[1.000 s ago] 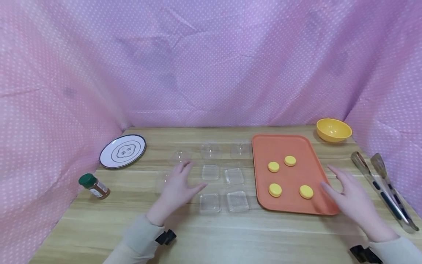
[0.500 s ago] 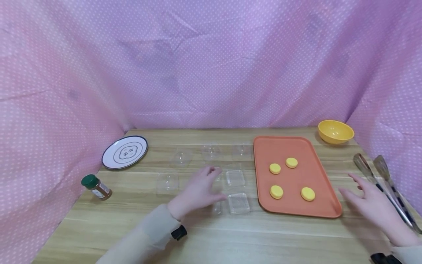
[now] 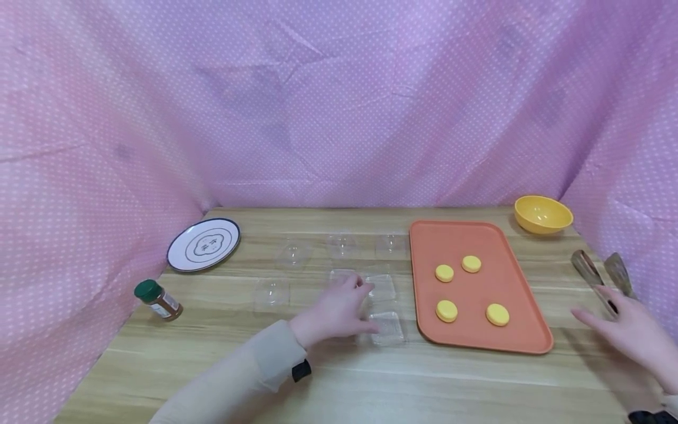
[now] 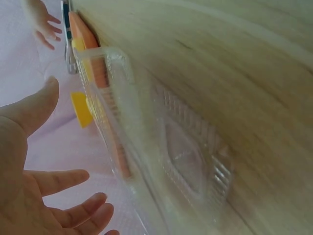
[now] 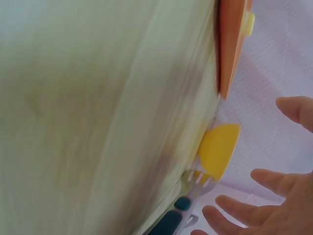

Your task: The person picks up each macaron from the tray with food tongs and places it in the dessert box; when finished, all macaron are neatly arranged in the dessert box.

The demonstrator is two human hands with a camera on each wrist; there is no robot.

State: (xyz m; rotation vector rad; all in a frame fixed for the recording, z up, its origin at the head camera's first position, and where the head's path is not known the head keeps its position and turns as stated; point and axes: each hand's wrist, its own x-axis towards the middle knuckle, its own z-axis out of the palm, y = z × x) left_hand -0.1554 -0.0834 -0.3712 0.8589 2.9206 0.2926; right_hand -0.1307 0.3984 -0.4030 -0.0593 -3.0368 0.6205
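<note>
My left hand (image 3: 336, 312) is over the clear plastic boxes, its thumb and fingers spread apart. In the left wrist view a clear box (image 4: 188, 156) lies beyond the fingers, which hold nothing. Right of this hand in the head view are a box (image 3: 382, 287) and a nearer box (image 3: 388, 328); others are partly hidden beneath it. My right hand (image 3: 635, 338), fingers spread and holding nothing, hovers over the tongs (image 3: 587, 268), covering their handles. Between the hands sits an orange tray (image 3: 479, 238) bearing several yellow macaron-like rounds (image 3: 446, 311).
Several clear domed lids (image 3: 293, 253) lie behind the boxes and to their left. A yellow bowl (image 3: 542, 215) stands at the back right. To the left are a white plate (image 3: 203, 244) and a green-capped spice jar (image 3: 159, 300). Pink dotted cloth (image 3: 339, 106) hangs behind the table.
My left hand has moved right, from beside the left lid to over the boxes. My right hand has moved right, away from the tray's edge to over the tongs.
</note>
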